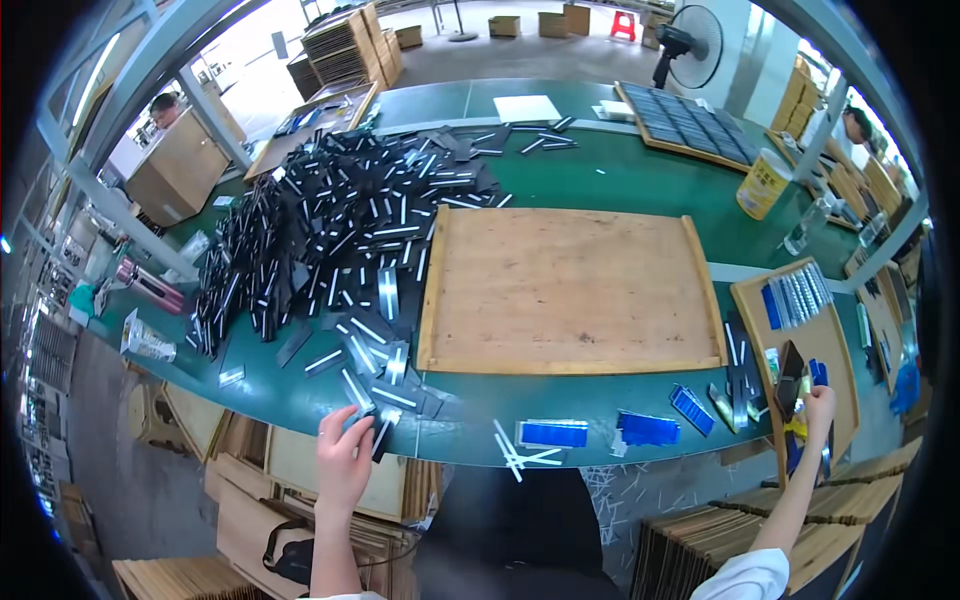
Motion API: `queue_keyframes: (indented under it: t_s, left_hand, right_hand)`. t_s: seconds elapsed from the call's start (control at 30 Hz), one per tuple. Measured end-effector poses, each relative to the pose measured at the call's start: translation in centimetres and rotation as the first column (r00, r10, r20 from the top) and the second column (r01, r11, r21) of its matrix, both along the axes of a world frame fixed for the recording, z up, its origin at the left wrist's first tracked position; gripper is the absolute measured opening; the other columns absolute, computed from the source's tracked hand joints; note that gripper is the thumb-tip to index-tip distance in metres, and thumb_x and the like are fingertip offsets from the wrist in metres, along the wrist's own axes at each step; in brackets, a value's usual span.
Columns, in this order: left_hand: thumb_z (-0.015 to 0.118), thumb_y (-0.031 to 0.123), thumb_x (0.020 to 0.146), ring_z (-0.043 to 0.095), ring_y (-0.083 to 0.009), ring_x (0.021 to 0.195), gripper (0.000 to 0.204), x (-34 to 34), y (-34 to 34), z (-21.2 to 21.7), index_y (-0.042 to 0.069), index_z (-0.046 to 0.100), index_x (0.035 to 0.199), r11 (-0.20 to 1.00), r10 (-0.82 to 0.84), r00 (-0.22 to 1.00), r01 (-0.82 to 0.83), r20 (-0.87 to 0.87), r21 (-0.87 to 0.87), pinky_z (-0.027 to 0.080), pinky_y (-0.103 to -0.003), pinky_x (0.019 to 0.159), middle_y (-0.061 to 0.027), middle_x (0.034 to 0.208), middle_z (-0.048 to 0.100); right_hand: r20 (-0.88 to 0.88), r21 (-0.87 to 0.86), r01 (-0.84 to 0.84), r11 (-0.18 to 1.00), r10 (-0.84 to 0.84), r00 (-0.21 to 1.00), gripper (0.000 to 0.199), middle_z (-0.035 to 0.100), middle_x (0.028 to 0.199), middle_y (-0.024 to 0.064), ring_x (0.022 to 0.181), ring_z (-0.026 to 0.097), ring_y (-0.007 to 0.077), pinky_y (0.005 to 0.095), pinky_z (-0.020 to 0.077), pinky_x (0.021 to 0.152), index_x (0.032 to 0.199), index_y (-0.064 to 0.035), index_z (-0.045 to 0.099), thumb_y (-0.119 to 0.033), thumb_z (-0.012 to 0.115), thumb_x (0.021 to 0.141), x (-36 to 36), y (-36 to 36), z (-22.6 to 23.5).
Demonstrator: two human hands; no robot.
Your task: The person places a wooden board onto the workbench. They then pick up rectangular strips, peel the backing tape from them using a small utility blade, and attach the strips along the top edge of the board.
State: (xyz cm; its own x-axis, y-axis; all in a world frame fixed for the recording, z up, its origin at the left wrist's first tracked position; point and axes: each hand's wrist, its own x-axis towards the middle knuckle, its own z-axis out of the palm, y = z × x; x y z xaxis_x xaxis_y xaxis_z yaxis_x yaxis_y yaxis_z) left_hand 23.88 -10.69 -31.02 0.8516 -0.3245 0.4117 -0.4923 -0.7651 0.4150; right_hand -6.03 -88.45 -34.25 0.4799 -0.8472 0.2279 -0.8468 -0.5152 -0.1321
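A person looks down at a long green surface [600, 180] in a workshop, with both bare forearms reaching up from the lower edge.

The left hand [345, 455] is at the near edge of the surface, its fingers [356, 424] curled closed on one small dark strip [366, 412] with a pale stripe, at the near end of a loose trail of such pieces. That trail leads up and left into one large heap of black strips [320, 225], far too many to count, each with a silvery stripe.

The right hand [818, 405] is well apart, far to the right, raised over a wooden tray [745, 300] at the surface's right end. Its fingers touch the edge of one dark flat piece [790, 375]; whether they grip it cannot be told. On this tray lies one row of blue and silver strips [797, 297].

Between the hands, in the middle, sits one large bare wooden board [570, 290] with a raised rim. Along the near edge in front of it lie three blue rectangular pieces [553, 434], side by side but apart, and a small cluster of white strips [515, 452].

Farther away stand one wooden tray of dark tiles [690, 125], one white sheet [527, 108], one yellow canister [764, 184] and one clear bottle [805, 228]. One black fan [688, 40] stands behind. At the far left, one pink bottle [150, 284] lies on its side. Two other people are partly visible at the upper left and upper right edges.
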Motion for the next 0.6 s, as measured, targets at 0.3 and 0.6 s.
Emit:
queue_keyframes:
  t_s: [0.3,0.6]
  left_hand:
    - [0.065,-0.003,0.078,0.057,-0.0326,0.113,0.027,2.1,-3.3,0.4,0.001,0.068,0.105,0.965,-0.252,0.968,0.252,-0.023,0.064,0.047,-0.043,0.095,-0.0135,0.12,0.061]
    - [0.059,-0.006,0.078,0.054,-0.0313,0.119,0.037,5.0,-3.1,0.1,-0.002,0.065,0.114,0.923,-0.356,0.933,0.359,-0.047,0.141,0.047,-0.04,0.099,-0.0133,0.127,0.06]
  right_hand:
    - [0.682,0.588,-0.376,0.716,-0.19,0.706,0.021,0.057,0.087,0.0029,0.063,0.054,0.0071,0.0198,0.0413,0.053,0.117,-0.0054,0.051,-0.005,0.048,0.096,5.3,12.5,7.0]
    - [0.652,0.625,-0.556,0.549,0.025,0.758,0.036,0.059,0.098,-0.0032,0.077,0.044,0.003,0.0164,0.0358,0.07,0.136,-0.0046,0.056,-0.021,0.041,0.107,14.4,28.7,9.1]
